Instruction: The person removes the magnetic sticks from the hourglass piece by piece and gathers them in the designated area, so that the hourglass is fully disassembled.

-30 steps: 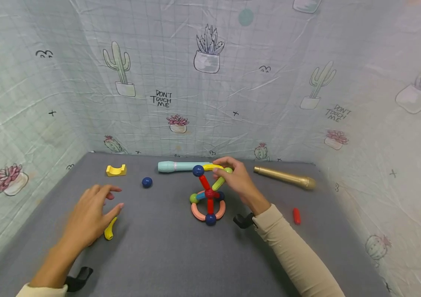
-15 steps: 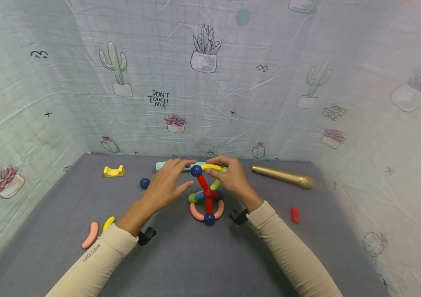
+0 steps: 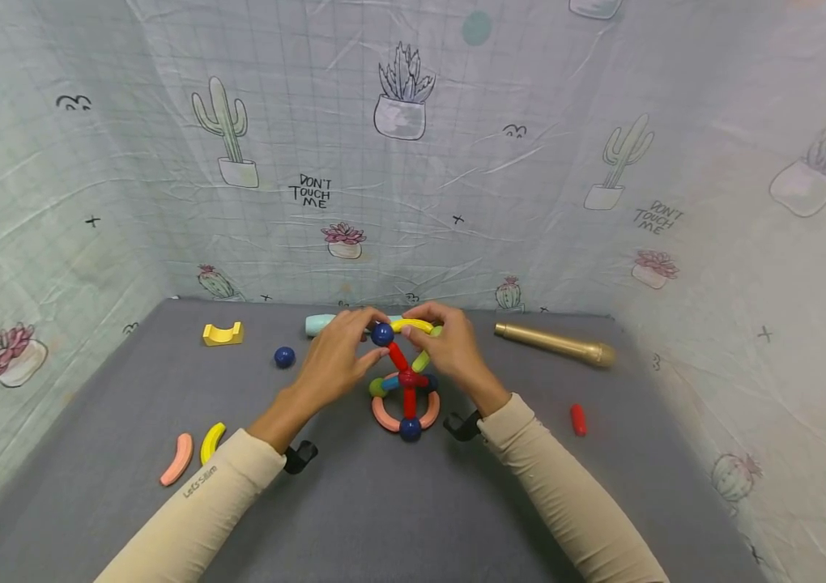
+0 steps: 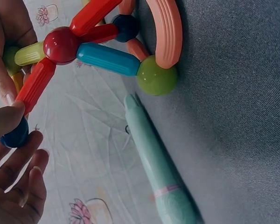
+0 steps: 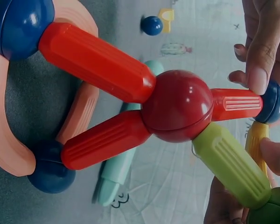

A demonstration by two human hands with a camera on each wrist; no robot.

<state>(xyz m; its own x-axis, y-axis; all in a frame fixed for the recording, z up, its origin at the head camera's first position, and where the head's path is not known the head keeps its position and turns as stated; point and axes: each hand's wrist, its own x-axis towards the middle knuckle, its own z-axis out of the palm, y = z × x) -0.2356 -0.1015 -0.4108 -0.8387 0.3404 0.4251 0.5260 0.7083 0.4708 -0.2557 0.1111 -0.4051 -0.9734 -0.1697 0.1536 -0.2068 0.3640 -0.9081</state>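
A magnetic stick-and-ball structure stands mid-table, with a ring of curved pink sticks (image 3: 385, 418) and balls at its base. Red and blue sticks rise from it to a central red ball (image 5: 177, 105). From there a red stick (image 4: 36, 85) and a light green stick (image 5: 232, 164) angle upward. My left hand (image 3: 340, 354) pinches the dark blue ball (image 3: 382, 334) at the red stick's top end, thumb by the joint. My right hand (image 3: 451, 344) pinches the curved yellow stick (image 3: 413, 325), which spans from that ball to the green ball (image 4: 10, 59).
Behind the structure lies a mint microphone-shaped thing (image 4: 151, 154); a gold one (image 3: 555, 345) is at right. A red stick (image 3: 578, 420) lies right. Leftward are a yellow cradle-shaped block (image 3: 223, 334), blue ball (image 3: 284, 357), curved pink stick (image 3: 177, 460) and curved yellow stick (image 3: 213, 442).
My left hand has come from the left side of the table over to the structure and taken hold of the upper blue ball. The right hand keeps its hold on the curved yellow stick.
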